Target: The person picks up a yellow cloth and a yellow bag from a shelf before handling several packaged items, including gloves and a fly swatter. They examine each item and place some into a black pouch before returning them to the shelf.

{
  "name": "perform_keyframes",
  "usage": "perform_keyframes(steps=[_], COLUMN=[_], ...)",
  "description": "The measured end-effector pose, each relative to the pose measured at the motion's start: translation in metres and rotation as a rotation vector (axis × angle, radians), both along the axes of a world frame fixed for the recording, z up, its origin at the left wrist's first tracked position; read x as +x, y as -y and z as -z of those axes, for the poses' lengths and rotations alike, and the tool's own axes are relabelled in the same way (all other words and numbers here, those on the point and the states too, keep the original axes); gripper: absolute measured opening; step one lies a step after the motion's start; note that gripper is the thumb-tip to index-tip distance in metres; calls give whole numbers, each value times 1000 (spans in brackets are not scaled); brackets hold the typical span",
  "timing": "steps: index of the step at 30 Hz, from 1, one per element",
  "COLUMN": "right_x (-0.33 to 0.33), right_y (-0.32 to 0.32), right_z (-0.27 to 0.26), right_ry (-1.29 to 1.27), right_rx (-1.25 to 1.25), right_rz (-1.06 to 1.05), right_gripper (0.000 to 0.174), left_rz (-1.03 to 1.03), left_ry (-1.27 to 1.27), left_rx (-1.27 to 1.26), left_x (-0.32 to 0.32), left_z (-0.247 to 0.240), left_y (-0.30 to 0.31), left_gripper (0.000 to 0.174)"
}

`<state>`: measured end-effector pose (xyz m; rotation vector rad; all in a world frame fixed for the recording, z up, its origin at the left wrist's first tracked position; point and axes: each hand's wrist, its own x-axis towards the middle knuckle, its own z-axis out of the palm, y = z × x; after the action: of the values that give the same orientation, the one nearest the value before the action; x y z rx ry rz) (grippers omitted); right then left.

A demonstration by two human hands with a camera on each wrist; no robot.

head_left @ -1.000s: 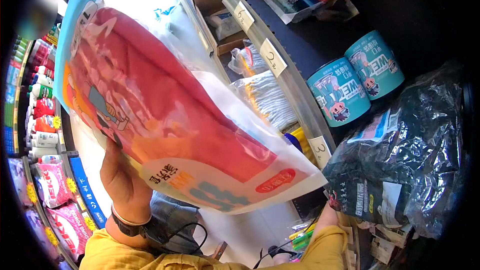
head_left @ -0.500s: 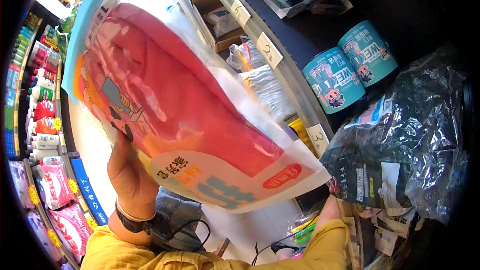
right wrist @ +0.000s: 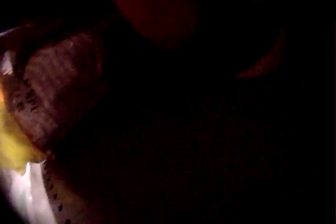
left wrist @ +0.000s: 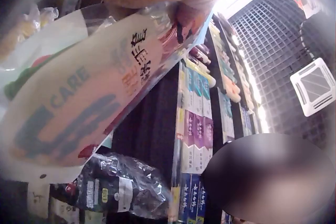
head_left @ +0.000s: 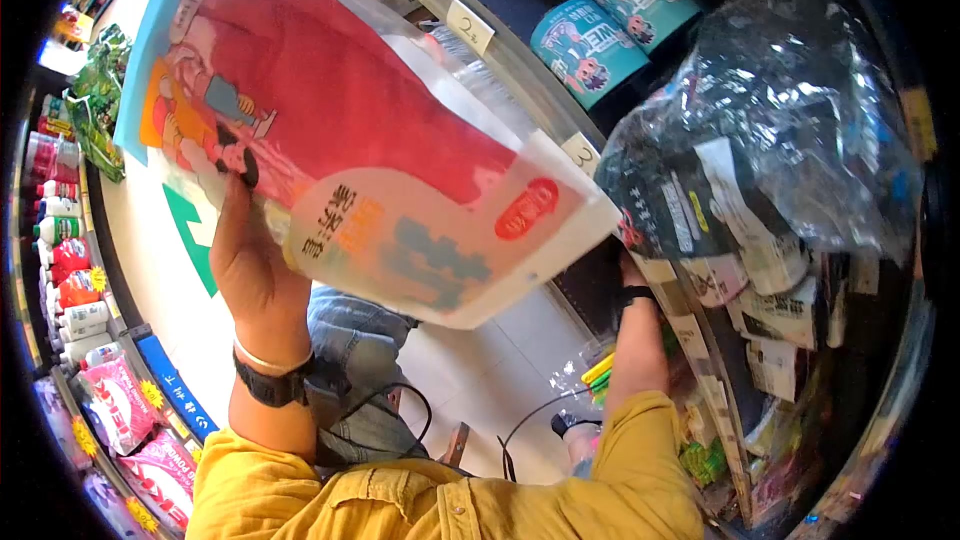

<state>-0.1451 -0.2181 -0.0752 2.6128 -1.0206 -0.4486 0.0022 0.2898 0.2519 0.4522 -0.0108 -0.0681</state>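
Observation:
In the head view my left hand point(head_left: 262, 270) pinches a packet of red household gloves point(head_left: 340, 70) at its lower left edge, thumb on the printed front. The packet has a blue top edge, a cartoon figure and a pale label, and is held tilted. In the left wrist view the packet point(left wrist: 79, 87) slants below the fingers. My right hand point(head_left: 630, 268) reaches in at the dark shelf, below a black plastic-wrapped pack point(head_left: 760, 140); most of it is hidden. Dim fingers point(right wrist: 163, 19) show in the very dark right wrist view; I cannot tell what they touch.
Two teal cylindrical packs point(head_left: 590, 50) stand on the dark shelf behind a rail with price tags point(head_left: 470, 27). Pink washing powder bags point(head_left: 120, 405) and bottles point(head_left: 85, 315) line the left shelf. A cable point(head_left: 520, 430) hangs before my body.
The head view has shifted, so the shelf and teal packs appear higher and further left. More of the right forearm and its wristband shows. The left hand keeps its grip on the glove packet.

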Motion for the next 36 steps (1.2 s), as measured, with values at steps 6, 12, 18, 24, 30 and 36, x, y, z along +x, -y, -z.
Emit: perform_keyframes(steps=[6, 12, 18, 24, 30, 36], right_x=[-18, -6, -39, -67, -58, -19], right_y=[-63, -177, -185, -173, -112, -34], right_z=[5, -112, -94, -115, -83, -45], right_ry=[-116, 259, 444, 387, 360, 249], right_rx=[-36, 496, 528, 559, 393, 307], right_rz=[-171, 209, 10, 313, 234, 185], right_gripper=[43, 43, 42, 43, 42, 43], left_rz=[-42, 3, 9, 20, 193, 149], left_ry=[-74, -117, -128, -132, 26, 17], left_rx=[22, 52, 118, 161, -74, -60], left_x=[6, 3, 2, -2, 5, 6], left_z=[-2, 1, 6, 5, 17, 9], left_y=[7, 8, 9, 7, -4, -1], left_gripper=[32, 35, 38, 36, 33, 32])
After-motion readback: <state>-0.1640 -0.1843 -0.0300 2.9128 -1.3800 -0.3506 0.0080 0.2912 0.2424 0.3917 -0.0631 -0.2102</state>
